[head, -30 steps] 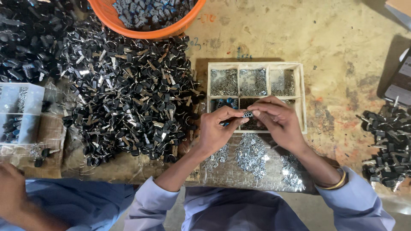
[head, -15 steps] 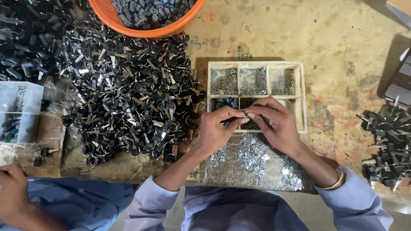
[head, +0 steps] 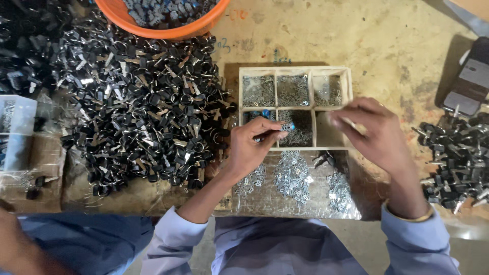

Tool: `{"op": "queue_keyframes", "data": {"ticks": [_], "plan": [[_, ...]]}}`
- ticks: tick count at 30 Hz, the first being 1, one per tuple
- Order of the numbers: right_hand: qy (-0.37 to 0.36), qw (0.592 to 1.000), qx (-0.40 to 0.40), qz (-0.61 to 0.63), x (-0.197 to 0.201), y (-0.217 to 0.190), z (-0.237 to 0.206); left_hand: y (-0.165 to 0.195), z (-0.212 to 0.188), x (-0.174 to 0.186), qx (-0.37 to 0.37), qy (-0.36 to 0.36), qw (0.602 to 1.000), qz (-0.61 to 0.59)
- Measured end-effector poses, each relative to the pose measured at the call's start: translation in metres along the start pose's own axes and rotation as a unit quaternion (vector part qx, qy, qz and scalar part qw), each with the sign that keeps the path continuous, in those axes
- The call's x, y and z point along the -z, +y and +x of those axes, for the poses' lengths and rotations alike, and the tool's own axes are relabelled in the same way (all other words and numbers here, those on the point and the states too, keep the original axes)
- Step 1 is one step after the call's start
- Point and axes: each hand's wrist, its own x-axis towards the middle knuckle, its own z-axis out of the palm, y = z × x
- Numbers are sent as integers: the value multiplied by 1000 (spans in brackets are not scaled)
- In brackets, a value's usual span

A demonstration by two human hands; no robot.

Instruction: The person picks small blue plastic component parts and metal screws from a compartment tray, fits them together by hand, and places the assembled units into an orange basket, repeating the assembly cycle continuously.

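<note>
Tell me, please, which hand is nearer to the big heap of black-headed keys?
Left. The left hand sits just beside the heap of black-headed keys, at its right edge; the right hand is farther off, over the wooden compartment tray.

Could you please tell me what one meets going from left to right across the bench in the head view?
Clear box → big heap of black keys → left hand → right hand → small heap of black keys.

The orange tub [head: 168, 28] is cut off above; the right hand [head: 374, 135] is motion-blurred.
</note>
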Motion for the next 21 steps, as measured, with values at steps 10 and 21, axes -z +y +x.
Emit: {"op": "queue_keyframes", "data": {"ticks": [10, 21], "plan": [[-112, 973, 12, -200, -20, -18, -72, 27, -9, 5, 1, 16, 1000, -23], [43, 989, 2, -141, -56, -43, -151, 40, -149, 1, -4, 69, 998, -4]]}}
